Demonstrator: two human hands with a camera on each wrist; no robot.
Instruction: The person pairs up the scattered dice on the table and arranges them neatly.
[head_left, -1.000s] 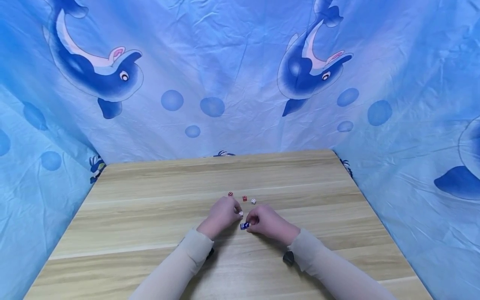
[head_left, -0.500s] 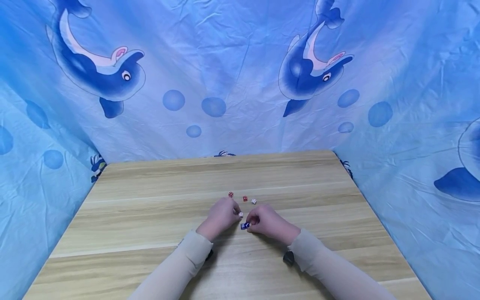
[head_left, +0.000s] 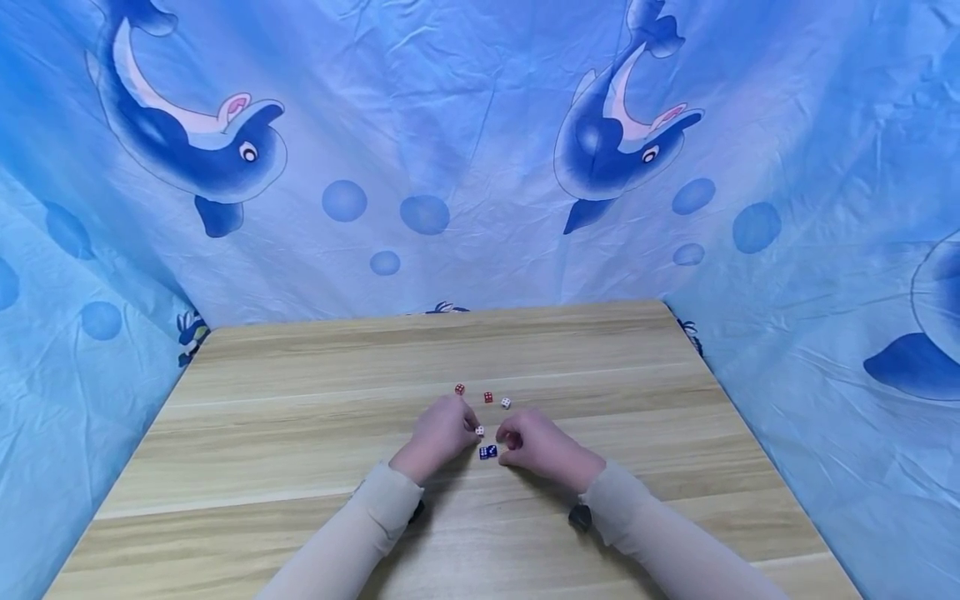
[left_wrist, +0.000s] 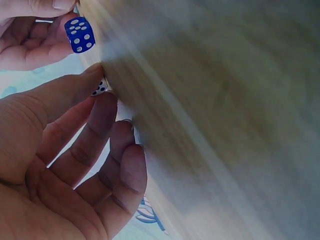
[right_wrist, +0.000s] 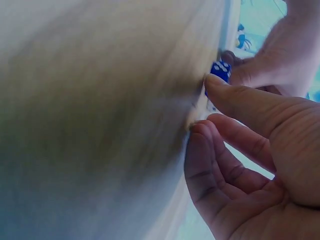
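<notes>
Pinching a white die between thumb and forefinger, the left hand works just below the centre of the head view, its other fingers loosely bent in the left wrist view. The right hand is beside it, towards the right of the frame, its thumb and forefinger spread apart with a gap between them and no die in their hold. Just off its fingertips, at lower centre, two blue dice sit side by side on the table, a left blue die and a right blue die. Above the hands in the frame lie a red die, a second red die and another white die, all apart from one another. The wood-grain table fills the lower part of the frame; a blue backdrop printed with dolphins covers the upper part. Pale sleeves reach in from the bottom edge.
</notes>
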